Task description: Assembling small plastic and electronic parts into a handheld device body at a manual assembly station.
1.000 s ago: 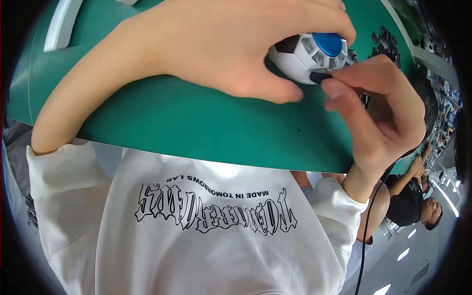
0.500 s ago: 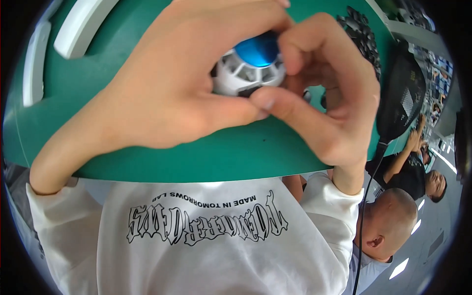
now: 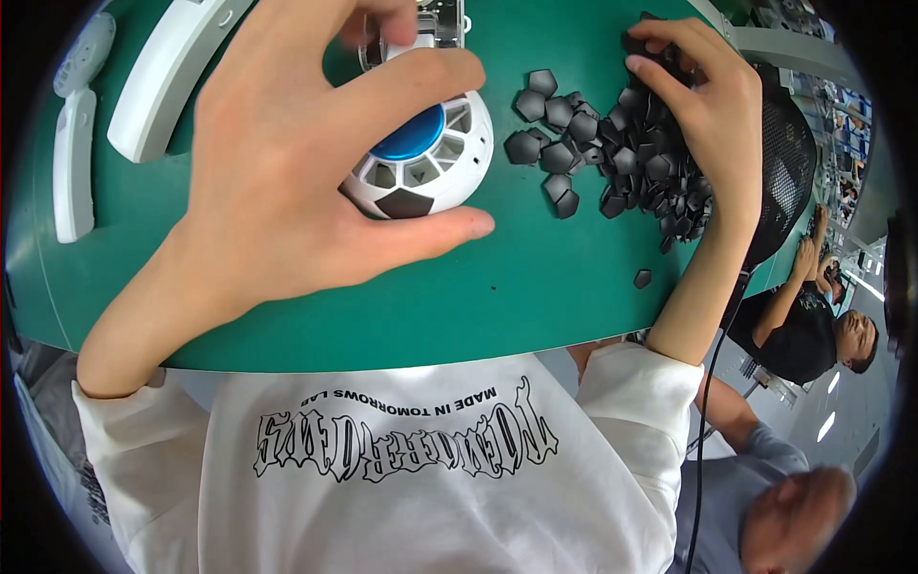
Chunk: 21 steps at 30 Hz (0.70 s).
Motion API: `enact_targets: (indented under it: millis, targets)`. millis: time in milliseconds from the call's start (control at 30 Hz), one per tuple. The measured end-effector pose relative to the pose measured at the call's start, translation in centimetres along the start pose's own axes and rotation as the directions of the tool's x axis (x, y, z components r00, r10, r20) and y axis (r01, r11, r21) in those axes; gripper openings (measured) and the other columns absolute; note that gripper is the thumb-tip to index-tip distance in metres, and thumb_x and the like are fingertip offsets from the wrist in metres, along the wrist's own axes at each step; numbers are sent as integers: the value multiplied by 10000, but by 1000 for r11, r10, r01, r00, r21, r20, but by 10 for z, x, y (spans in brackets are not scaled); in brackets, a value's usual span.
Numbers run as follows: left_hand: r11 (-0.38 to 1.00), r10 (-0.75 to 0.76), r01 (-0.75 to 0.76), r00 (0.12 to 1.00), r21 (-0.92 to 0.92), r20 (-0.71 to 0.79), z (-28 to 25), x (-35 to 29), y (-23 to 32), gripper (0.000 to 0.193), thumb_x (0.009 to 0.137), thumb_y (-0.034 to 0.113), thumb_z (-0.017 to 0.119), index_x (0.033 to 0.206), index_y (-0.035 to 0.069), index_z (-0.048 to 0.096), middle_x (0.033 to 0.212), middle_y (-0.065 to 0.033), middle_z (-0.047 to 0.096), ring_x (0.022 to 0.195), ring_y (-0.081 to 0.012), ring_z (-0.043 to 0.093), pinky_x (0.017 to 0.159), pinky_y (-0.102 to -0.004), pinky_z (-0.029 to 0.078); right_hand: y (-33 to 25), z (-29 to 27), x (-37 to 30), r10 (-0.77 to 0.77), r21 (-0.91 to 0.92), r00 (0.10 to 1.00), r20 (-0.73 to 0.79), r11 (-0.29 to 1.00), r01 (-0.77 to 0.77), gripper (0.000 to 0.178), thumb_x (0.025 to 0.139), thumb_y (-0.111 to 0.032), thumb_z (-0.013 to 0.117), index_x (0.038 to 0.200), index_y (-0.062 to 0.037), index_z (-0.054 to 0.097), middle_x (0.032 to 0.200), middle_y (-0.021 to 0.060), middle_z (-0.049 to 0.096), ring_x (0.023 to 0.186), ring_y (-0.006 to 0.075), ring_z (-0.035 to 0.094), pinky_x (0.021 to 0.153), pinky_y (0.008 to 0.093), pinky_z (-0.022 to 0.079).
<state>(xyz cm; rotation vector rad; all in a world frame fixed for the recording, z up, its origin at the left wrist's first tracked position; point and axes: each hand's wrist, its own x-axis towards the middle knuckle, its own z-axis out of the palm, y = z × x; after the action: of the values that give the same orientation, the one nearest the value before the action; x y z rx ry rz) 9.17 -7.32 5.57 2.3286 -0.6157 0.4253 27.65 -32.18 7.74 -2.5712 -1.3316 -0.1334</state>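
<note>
My left hand [image 3: 287, 172] wraps round a white dome-shaped shell [image 3: 470, 143] with a blue round centre. Wedge-shaped openings ring that centre, and a black pentagon sits in the shell's near side. Index finger and thumb lie along opposite sides of the shell; the other fingers are partly hidden, close to a clear-and-white part [image 3: 438, 27] at the top edge. Over at the right, my right hand [image 3: 712, 91] reaches to the far end of a pile of black pentagon pieces [image 3: 626, 158]. Its thumb and index finger pinch at a black pentagon piece [image 3: 635, 44].
Two white curved handle-like parts, one longer [image 3: 172, 91] and one slimmer [image 3: 74, 172], lie at the left of the green table [image 3: 411, 316]. A black mesh item [image 3: 789, 163] with a cable is right of my forearm. Other people sit along the right side.
Both hands were together on the white shell. My right hand has let go and moved right to the black pieces; my left has shifted slightly left with the shell.
</note>
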Motion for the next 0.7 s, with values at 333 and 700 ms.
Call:
enact_targets:
  millis: [333, 700]
  targets:
    - [997, -35, 34, 999, 65, 14, -48, -69, -42, 612, 706, 237, 834, 1254, 40, 647, 1183, -167, 626, 1004, -313, 647, 874, -413, 503, -36, -9, -3, 81, 402, 995, -65, 914, -48, 161, 807, 28, 778, 948, 65, 709, 884, 18, 660, 745, 85, 554, 666, 202, 388]
    - [969, -248, 248, 968, 8, 39, -36, -41, -12, 629, 753, 234, 837, 1311, 38, 624, 1086, -172, 656, 978, -323, 644, 800, -388, 527, -134, 27, -3, -2, 653, 1000, 26, 757, -16, 106, 831, 109, 724, 921, 71, 685, 863, 65, 657, 661, 92, 564, 575, 204, 395]
